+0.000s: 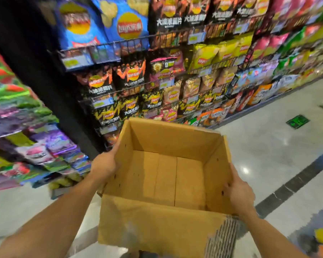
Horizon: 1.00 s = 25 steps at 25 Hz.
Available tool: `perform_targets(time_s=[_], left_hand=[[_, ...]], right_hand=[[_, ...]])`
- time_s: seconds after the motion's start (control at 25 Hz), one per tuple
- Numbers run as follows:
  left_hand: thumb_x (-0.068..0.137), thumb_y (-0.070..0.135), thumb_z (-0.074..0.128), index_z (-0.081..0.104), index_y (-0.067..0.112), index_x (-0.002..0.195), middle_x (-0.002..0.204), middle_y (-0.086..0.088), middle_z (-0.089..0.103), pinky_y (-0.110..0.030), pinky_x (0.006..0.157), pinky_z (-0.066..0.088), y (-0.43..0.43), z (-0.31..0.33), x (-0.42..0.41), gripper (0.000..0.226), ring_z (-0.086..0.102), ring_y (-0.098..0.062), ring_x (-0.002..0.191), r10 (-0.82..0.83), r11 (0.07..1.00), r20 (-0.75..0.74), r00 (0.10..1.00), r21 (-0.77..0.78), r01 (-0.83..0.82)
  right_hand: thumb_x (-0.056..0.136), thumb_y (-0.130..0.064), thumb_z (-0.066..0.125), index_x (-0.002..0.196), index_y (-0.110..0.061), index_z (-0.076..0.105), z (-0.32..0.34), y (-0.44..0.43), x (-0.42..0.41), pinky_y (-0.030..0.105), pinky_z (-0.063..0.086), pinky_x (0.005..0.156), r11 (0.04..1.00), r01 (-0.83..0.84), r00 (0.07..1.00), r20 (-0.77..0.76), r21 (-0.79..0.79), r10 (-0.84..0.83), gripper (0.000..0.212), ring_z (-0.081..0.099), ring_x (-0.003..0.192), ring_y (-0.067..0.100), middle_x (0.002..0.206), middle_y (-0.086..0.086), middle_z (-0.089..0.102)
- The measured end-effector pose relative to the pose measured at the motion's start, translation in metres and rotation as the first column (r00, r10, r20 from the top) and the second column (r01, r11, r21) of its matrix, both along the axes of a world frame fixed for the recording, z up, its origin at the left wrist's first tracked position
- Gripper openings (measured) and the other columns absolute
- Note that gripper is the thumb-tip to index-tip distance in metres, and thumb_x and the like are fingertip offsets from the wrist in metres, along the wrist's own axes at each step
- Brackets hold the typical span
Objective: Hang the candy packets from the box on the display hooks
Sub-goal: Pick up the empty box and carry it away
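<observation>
Box [166, 175] of brown cardboard, held in mid-air between both hands, in front of the person and above a pale glossy floor [278, 146]. Its open mouth points up toward the camera, tilted slightly; the bare cardboard bottom is in view. The footprint looks nearly square, so a long axis cannot be told. The near flap hangs outward toward the person, and the far wall faces the wire shelves of crisp bags [175, 71].

Left hand [103, 164] grips the left wall from outside, thumb up by the rim; its fingers are hidden behind the cardboard. Right hand [240, 194] clasps the right wall near the rear corner, with digits hooked over the rim onto the inner face.

Blurred, brightly coloured packets [26, 136] stand at far left.
</observation>
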<state>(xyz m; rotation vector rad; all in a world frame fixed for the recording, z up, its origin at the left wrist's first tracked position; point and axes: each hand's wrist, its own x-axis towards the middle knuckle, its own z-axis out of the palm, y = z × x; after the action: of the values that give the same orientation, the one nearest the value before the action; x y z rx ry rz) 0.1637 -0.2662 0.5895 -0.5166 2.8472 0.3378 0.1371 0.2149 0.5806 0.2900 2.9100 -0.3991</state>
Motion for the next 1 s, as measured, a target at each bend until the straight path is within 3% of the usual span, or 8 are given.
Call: perform_targets(time_s=[0.16,0.36,0.48,0.56,0.68,0.8,0.92,1.0], left_hand=[[0.091,0.042,0.064,-0.01,0.05,0.161,0.109,-0.013,0.07,-0.044,0.076,0.058,-0.021,0.023,0.107,0.102,0.07,-0.036,0.094,0.176,0.984,-0.004,0.984,-0.01,-0.176],[0.093,0.046,0.062,-0.005,0.049,0.162,0.117,-0.014,0.072,-0.045,0.081,0.058,-0.042,0.042,0.25,0.097,0.069,-0.037,0.099,0.405,0.914,-0.048,0.913,0.022,-0.404],[0.094,0.055,0.059,0.007,0.053,0.16,0.121,-0.008,0.071,-0.043,0.081,0.059,-0.055,0.045,0.349,0.084,0.069,-0.031,0.097,0.598,0.802,-0.096,0.796,0.096,-0.59],[0.096,0.051,0.062,0.009,0.049,0.161,0.12,-0.01,0.07,-0.042,0.079,0.059,-0.061,0.051,0.407,0.084,0.069,-0.031,0.096,0.684,0.729,-0.109,0.721,0.067,-0.682],[0.096,0.04,0.063,0.002,0.044,0.163,0.113,-0.013,0.071,-0.042,0.072,0.056,-0.072,0.059,0.495,0.091,0.067,-0.032,0.088,0.794,0.606,-0.073,0.603,0.019,-0.795],[0.094,0.037,0.061,-0.009,0.05,0.161,0.1,-0.01,0.071,-0.041,0.065,0.057,-0.081,0.061,0.593,0.098,0.063,-0.027,0.075,0.884,0.464,-0.071,0.463,0.0,-0.886],[0.092,0.036,0.06,-0.013,0.059,0.155,0.088,-0.004,0.066,-0.035,0.056,0.055,-0.088,0.071,0.675,0.099,0.062,-0.021,0.069,0.952,0.292,-0.108,0.286,0.046,-0.955],[0.094,0.037,0.059,-0.011,0.059,0.156,0.093,-0.004,0.067,-0.033,0.056,0.053,-0.095,0.081,0.733,0.096,0.062,-0.02,0.071,0.973,0.19,-0.147,0.179,0.064,-0.98]], right_hand=[[0.107,-0.037,0.045,0.161,-0.048,-0.003,0.023,-0.028,0.0,0.034,0.052,0.054,0.981,-0.191,0.981,-0.022,0.032,0.191,0.073,0.059,0.064,0.02,0.086,0.006,0.064],[0.105,-0.035,0.049,0.161,-0.048,-0.005,0.039,-0.106,0.014,0.03,0.042,0.046,0.893,-0.444,0.894,-0.029,0.072,0.447,0.079,0.059,0.06,0.018,0.077,0.002,0.065],[0.104,-0.037,0.052,0.161,-0.046,-0.001,0.045,-0.175,0.036,0.031,0.048,0.046,0.788,-0.613,0.789,-0.015,0.064,0.615,0.079,0.06,0.058,0.018,0.072,0.0,0.064],[0.103,-0.034,0.056,0.162,-0.044,0.002,0.054,-0.226,0.06,0.032,0.046,0.044,0.707,-0.706,0.707,-0.021,0.048,0.707,0.081,0.057,0.054,0.016,0.066,-0.002,0.06],[0.102,-0.04,0.052,0.161,-0.046,0.006,0.067,-0.306,0.107,0.034,0.043,0.048,0.556,-0.83,0.557,-0.065,-0.035,0.828,0.075,0.06,0.061,0.022,0.073,-0.001,0.061],[0.103,-0.047,0.045,0.158,-0.053,0.002,0.068,-0.395,0.161,0.042,0.054,0.063,0.398,-0.916,0.401,-0.083,-0.049,0.913,0.07,0.068,0.079,0.03,0.093,0.005,0.073],[0.102,-0.038,0.054,0.161,-0.05,0.003,0.076,-0.478,0.221,0.038,0.047,0.057,0.243,-0.97,0.243,-0.101,-0.013,0.965,0.08,0.065,0.075,0.03,0.094,0.007,0.073],[0.102,-0.037,0.058,0.163,-0.045,0.004,0.087,-0.537,0.273,0.037,0.044,0.055,0.13,-0.992,0.128,-0.114,0.006,0.985,0.082,0.064,0.072,0.029,0.087,0.005,0.069]])
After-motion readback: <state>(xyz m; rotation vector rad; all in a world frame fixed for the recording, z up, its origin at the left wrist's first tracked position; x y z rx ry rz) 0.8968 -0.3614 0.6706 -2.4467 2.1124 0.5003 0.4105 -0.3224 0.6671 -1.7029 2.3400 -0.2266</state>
